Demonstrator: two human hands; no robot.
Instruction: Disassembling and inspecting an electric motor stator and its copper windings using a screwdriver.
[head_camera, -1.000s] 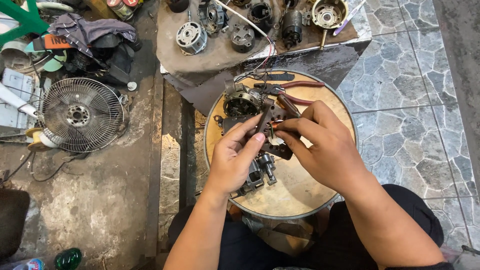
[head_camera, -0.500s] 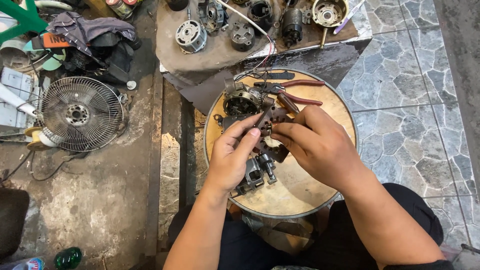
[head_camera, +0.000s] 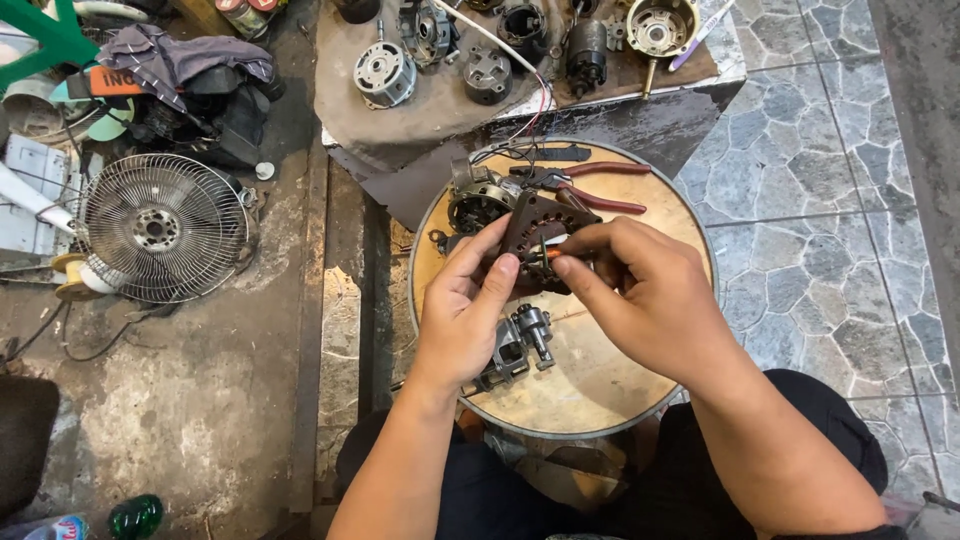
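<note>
Both my hands hold a dark brown fan motor part (head_camera: 532, 232) over the middle of a round wooden table (head_camera: 600, 385). My left hand (head_camera: 465, 310) grips its left side, thumb on the front. My right hand (head_camera: 645, 295) pinches its right side, fingertips beside a bit of orange wire. Just under my left hand, a small grey metal gear housing (head_camera: 520, 345) lies on the table. Behind the held part sits another motor (head_camera: 478, 200) with wound coils, and red-handled pliers (head_camera: 590, 185) lie at the table's far edge.
A low brown bench (head_camera: 420, 110) behind the table carries several motors and housings. A wire fan guard (head_camera: 165, 228) lies on the concrete floor to the left, with clothes and clutter beyond it. Stone-pattern tiles cover the floor on the right. A green bottle (head_camera: 135, 515) stands at bottom left.
My hands have turned and lifted the motor part slightly, so its flat dark face now shows more. My right fingers have shifted onto its right edge.
</note>
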